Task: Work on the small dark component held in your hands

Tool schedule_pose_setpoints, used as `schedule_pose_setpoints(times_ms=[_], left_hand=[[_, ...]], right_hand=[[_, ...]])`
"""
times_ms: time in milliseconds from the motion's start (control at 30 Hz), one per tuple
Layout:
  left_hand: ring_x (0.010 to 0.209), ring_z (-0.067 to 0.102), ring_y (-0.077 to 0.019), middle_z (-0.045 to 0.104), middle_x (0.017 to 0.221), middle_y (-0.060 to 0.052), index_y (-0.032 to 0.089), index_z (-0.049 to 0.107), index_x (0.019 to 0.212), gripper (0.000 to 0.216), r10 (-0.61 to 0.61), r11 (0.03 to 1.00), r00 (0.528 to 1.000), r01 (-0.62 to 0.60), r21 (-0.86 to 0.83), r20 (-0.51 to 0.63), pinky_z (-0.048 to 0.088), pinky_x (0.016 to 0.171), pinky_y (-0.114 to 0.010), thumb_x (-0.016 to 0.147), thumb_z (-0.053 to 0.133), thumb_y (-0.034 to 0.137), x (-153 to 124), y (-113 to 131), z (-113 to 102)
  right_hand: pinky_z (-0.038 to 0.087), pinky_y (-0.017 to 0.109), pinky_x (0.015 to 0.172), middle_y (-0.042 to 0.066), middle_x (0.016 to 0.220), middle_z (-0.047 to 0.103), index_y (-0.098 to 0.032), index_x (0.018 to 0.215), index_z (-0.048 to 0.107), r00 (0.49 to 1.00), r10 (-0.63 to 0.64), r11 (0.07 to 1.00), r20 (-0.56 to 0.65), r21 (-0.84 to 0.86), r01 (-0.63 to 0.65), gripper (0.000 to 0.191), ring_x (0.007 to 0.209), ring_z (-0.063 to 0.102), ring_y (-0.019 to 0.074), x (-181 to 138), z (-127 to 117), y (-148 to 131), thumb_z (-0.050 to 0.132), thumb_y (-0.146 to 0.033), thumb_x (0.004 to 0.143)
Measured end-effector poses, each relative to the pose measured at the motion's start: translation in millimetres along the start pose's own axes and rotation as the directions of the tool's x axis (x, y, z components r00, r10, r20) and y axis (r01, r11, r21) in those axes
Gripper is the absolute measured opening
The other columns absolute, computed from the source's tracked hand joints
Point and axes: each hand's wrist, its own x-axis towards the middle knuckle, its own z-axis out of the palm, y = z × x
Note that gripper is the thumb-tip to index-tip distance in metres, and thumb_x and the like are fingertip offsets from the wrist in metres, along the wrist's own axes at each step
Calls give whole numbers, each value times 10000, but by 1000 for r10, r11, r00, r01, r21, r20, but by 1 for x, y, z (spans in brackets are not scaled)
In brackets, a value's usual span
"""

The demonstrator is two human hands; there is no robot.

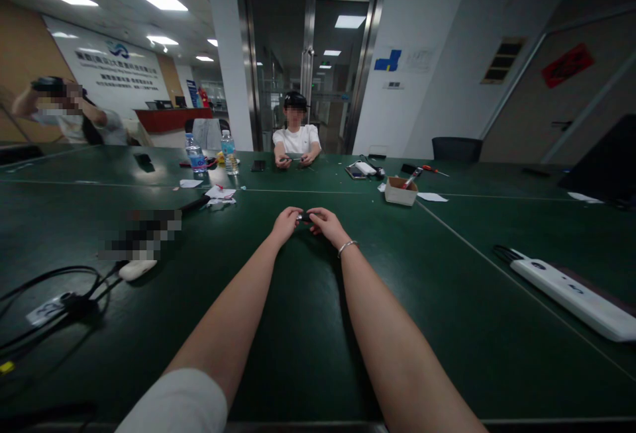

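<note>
Green table (447, 274); at twelve o'clock, left hand (287, 223) and right hand (325, 223) pinch a small dark part (304, 217) together. Probably light and rigid; best gripped by its ends.

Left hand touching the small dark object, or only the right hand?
Touching. The head view shows the left hand pinching one end of the small dark object, with no gap visible; the right hand pinches the other end.
</note>
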Motion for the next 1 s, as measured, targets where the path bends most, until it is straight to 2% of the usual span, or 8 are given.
schedule_pose_setpoints(times_ms=[67, 133, 233, 367, 500, 667, 800, 1000], left_hand=[[472, 433, -76, 515, 607, 15, 150, 620, 922, 207, -31, 999, 1000, 31, -33, -3, 292, 407, -170, 830, 490, 281, -3, 0, -2], [468, 417, -73, 499, 596, 18, 140, 623, 940, 256, -2, 999, 1000, 2, -45, 15, 295, 413, -168, 848, 470, 324, -5, 0, -5], [485, 427, -67, 482, 609, 36, 165, 614, 997, 229, 42, 998, 999, -42, -38, -10, 312, 435, -161, 803, 539, 261, -7, -2, -9], [421, 393, -67, 457, 559, 47, 166, 592, 953, 244, -24, 998, 1000, 23, -63, -8, 271, 404, -174, 857, 461, 348, -7, -2, -8], [472, 463, -65, 518, 612, 33, 166, 587, 942, 193, 48, 998, 999, -48, -29, 2, 325, 441, -170, 819, 534, 305, -10, 0, -6], [477, 489, -69, 539, 625, 20, 159, 583, 941, 201, 34, 998, 999, -34, -44, 8, 335, 447, -179, 849, 487, 310, -11, -2, -5], [581, 560, -90, 607, 714, -6, 162, 605, 917, 174, 102, 995, 995, -102, -15, -2, 392, 515, -193, 781, 593, 271, -10, -5, -6], [670, 606, -131, 648, 703, -37, 135, 638, 788, 195, 97, 995, 995, -97, -18, -14, 452, 626, -243, 702, 691, 302, -6, -8, -9]], right_hand=[[472, 148, 406, -6, 693, 682, -172, 953, 617, 1000, 4, 1000, -1, -6, -4, 165, 460, 579, 60, 0, 0, 0, 650, -223, 800], [471, 146, 407, -4, 692, 682, -170, 955, 617, 1000, 6, 1000, 1, -17, -6, 162, 462, 579, 60, 0, 1, -1, 646, -218, 803], [461, 141, 398, 1, 695, 682, -169, 951, 623, 1000, 1, 999, 10, -39, 0, 159, 461, 573, 59, 0, 3, -4, 648, -210, 799], [468, 146, 400, 0, 709, 681, -175, 968, 618, 999, -36, 999, 10, -9, 36, 175, 474, 581, 63, 1, 4, -5, 643, -233, 804], [468, 147, 397, -10, 703, 673, -173, 934, 617, 1000, -31, 1000, 7, -4, 31, 165, 456, 575, 57, 2, 4, 0, 665, -220, 783], [471, 153, 412, -10, 671, 663, -167, 924, 618, 1000, -14, 1000, 16, 11, 14, 160, 456, 577, 62, 2, 2, 4, 670, -208, 778], [475, 161, 425, -15, 654, 651, -162, 922, 610, 1000, -15, 1000, 10, 14, 15, 150, 454, 578, 66, 1, 2, 4, 658, -187, 782], [484, 165, 439, -19, 631, 636, -157, 924, 607, 1000, -5, 1000, 9, 13, 5, 133, 462, 585, 72, 1, 1, 4, 640, -158, 795]])
